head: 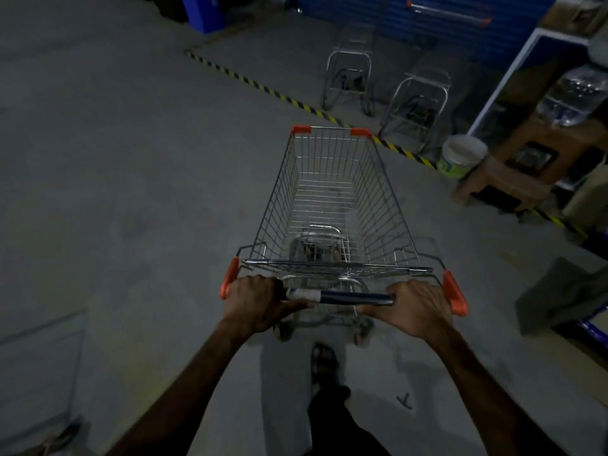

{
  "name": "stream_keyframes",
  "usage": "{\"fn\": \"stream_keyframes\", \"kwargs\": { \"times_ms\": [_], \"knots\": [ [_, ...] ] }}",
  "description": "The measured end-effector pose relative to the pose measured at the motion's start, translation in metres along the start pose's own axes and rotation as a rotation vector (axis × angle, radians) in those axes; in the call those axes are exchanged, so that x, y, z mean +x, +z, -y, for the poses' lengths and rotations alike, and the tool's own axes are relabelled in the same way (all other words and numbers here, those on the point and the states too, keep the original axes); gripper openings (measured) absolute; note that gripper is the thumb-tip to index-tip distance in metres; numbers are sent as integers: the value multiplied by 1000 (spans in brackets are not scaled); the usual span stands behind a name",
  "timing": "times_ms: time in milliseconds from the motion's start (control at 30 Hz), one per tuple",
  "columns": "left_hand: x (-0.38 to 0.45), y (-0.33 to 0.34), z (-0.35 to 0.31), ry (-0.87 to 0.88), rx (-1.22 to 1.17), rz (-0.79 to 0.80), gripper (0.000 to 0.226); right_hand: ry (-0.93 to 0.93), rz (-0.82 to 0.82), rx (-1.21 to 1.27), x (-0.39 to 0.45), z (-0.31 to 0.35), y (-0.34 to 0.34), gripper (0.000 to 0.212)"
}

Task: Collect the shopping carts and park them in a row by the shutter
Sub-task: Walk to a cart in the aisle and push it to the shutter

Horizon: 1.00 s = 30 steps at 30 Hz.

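Observation:
An empty wire shopping cart (pixel 332 199) with orange corner caps stands on the grey floor right in front of me. My left hand (pixel 256 302) grips the left end of its dark blue handle bar (pixel 352 297). My right hand (pixel 416 307) grips the right end. Two parked carts (pixel 348 77) (pixel 416 106) stand beyond a yellow-black floor stripe (pixel 263 88), in front of the blue shutter (pixel 444 24). My cart's nose points toward them.
A white bucket (pixel 460 156) and a brown plastic stool (pixel 513 172) sit to the right of the cart's front. Shelving with bottled water (pixel 572 97) fills the right side. Part of another cart (pixel 39 373) shows at the lower left. My sandalled foot (pixel 324 360) is behind the cart.

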State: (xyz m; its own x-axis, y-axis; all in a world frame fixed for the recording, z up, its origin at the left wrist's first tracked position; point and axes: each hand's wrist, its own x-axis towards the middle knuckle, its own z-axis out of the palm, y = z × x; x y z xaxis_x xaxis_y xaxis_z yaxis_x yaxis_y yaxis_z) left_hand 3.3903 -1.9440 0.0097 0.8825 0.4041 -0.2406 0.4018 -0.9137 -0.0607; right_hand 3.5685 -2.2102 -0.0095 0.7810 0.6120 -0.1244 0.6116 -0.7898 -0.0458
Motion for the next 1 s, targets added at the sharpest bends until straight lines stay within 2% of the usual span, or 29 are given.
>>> {"fn": "stream_keyframes", "kwargs": {
  "times_ms": [67,133,233,400,533,700,867,1000],
  "knots": [
    [43,-6,17,-18,-10,-47,108,-19,-18,-2,49,4,-5,103],
    [85,-15,32,-31,-23,-55,105,-42,-20,-16,99,7,-12,102],
    [153,-34,50,-62,-39,-37,96,-74,-36,-21,178,9,-23,103],
    [272,-49,98,-120,-62,27,105,-76,7,23,305,25,-40,102],
    [353,-66,138,-125,-64,61,103,-100,12,15,397,43,-54,96],
    [455,-91,177,-134,-44,40,96,-102,32,83,513,57,-65,86],
    [560,-109,214,-127,-6,-17,95,-129,1,25,624,69,-83,76],
    [655,-134,246,-139,-35,-38,102,-110,2,12,730,77,-93,84]
  ]
}}
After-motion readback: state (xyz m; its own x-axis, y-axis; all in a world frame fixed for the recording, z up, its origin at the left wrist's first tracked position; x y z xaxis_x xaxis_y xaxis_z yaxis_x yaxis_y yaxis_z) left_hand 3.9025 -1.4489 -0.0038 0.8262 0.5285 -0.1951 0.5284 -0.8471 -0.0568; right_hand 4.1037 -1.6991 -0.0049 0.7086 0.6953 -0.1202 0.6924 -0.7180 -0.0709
